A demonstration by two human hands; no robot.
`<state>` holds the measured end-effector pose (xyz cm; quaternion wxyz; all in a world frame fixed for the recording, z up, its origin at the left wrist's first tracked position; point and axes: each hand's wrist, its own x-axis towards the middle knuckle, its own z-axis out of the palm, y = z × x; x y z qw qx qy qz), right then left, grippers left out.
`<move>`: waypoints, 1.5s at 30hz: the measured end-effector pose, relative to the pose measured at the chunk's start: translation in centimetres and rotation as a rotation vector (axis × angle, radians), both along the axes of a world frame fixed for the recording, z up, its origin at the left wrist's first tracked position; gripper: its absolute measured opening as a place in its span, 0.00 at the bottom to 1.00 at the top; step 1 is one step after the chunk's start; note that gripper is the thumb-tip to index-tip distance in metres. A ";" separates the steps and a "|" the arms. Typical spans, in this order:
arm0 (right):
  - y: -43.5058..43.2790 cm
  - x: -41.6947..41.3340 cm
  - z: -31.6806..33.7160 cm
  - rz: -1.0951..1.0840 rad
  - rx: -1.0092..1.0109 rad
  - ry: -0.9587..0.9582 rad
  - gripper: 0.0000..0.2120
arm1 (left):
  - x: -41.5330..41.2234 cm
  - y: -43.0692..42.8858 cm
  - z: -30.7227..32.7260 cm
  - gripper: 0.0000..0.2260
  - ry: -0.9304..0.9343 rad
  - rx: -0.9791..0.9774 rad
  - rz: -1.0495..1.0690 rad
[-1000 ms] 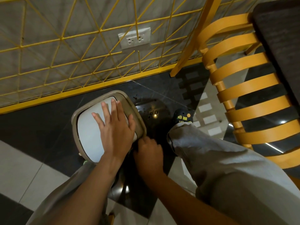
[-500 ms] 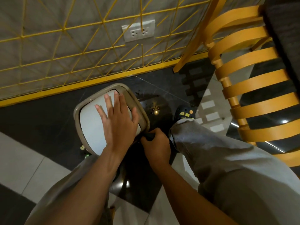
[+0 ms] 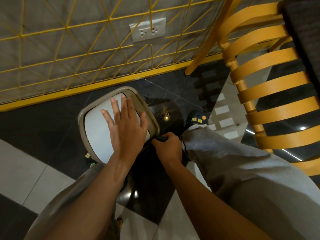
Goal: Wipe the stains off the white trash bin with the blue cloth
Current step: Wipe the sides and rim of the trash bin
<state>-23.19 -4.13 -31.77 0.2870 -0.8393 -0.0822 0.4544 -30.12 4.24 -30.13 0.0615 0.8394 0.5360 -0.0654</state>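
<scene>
The trash bin (image 3: pixel 97 134) stands on the dark floor between my knees, seen from above: a white swing lid in a beige rim. My left hand (image 3: pixel 127 129) lies flat on the lid with its fingers spread. My right hand (image 3: pixel 168 147) is closed against the bin's near right side, just under the rim. A small dark bit of the cloth (image 3: pixel 160 139) shows at my fingertips; the rest is hidden in my fist.
A yellow wire fence (image 3: pixel 86 54) with a wall socket (image 3: pixel 148 32) behind it runs along the far side. A yellow slatted chair (image 3: pixel 270 94) stands at the right. My grey trouser legs and a dark shoe (image 3: pixel 196 118) flank the bin. Water drops (image 3: pixel 163 115) dot the floor.
My right hand has moved up the bin's side toward the rim. My left hand has stayed flat on the lid. The view has shifted slightly.
</scene>
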 end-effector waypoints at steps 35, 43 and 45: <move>3.4 6.1 -1.2 0.494 0.076 -0.083 0.07 | 0.2 0.2 0.3 0.27 0.028 -0.003 0.006; 4.3 6.0 -0.8 0.549 0.000 -0.173 0.09 | 0.2 0.5 0.1 0.26 -0.013 -0.010 0.022; 5.4 6.2 -0.3 0.606 0.001 -0.216 0.07 | 0.1 0.6 0.1 0.26 -0.010 -0.009 0.024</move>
